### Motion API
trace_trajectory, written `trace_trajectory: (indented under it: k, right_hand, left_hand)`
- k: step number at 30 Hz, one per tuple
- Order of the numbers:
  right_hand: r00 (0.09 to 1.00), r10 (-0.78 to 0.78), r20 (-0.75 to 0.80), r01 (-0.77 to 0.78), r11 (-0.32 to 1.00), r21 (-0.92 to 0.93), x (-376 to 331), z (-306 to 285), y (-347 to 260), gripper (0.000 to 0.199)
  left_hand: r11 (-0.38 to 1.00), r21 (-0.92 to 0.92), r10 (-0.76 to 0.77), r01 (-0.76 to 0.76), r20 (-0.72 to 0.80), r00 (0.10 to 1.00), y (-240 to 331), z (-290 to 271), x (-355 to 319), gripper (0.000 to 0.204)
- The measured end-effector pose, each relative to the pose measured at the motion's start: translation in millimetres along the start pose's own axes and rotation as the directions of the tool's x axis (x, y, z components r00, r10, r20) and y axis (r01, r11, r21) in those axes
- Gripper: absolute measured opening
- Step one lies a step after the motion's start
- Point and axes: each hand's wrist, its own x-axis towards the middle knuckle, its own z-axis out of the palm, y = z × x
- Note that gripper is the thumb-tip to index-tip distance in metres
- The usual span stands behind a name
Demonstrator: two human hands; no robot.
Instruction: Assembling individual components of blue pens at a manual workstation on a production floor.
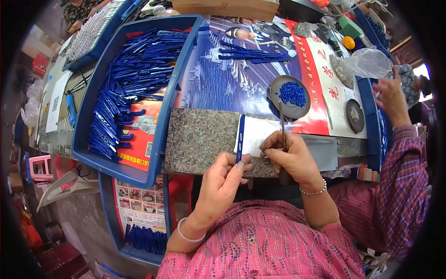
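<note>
Holding a slim blue plastic strip (pixel 240 139) upright in my left hand (pixel 223 179), I grip a thin metal tool (pixel 282 132) in my right hand (pixel 290 156). Judged step: fitting; next needs a small blue bead (pixel 292 93).

blue trays: 3, one large (pixel 167 116), one at the top left (pixel 100 44), one below the desk edge (pixel 109 214) | round dark dishes: 2, one with blue beads (pixel 290 96), one smaller (pixel 355 116) | oranges: 1 (pixel 349 42) | pink stools: 1 (pixel 39 167) | blue strips: too many to count
</note>
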Motion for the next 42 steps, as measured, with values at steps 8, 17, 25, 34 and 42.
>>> trace_trajectory:
  k: [8, 17, 25, 34, 42]
  right_hand:
    - [0.993, 0.03, 0.113, -0.013, 0.989, -0.15, -3, 11, -10, 0.011]
    - [0.994, -0.031, 0.106, 0.04, 0.996, -0.077, -13, 14, -8, 0.011]
    - [0.999, -0.014, 0.03, 0.009, 0.985, 0.17, -39, 28, -4, 0.011]
    - [0.948, -0.317, -0.02, 0.308, 0.935, -0.175, -49, 35, 14, 0.019]
    - [0.877, -0.479, 0.046, 0.409, 0.692, -0.595, -56, 39, 1, 0.026]
  left_hand:
    - [0.998, -0.065, 0.02, -0.018, 0.024, 1.0, 5, -2, -17, 0.016]
    - [0.989, -0.142, 0.036, -0.041, -0.037, 0.999, -8, -3, -13, 0.016]
    - [0.949, -0.291, 0.11, -0.125, -0.067, 0.992, -13, 5, -35, 0.016]
    - [0.911, -0.401, 0.096, -0.098, -0.025, 0.995, -18, 8, -40, 0.017]
    - [0.923, -0.381, 0.041, -0.046, -0.022, 0.999, -23, 11, -40, 0.019]
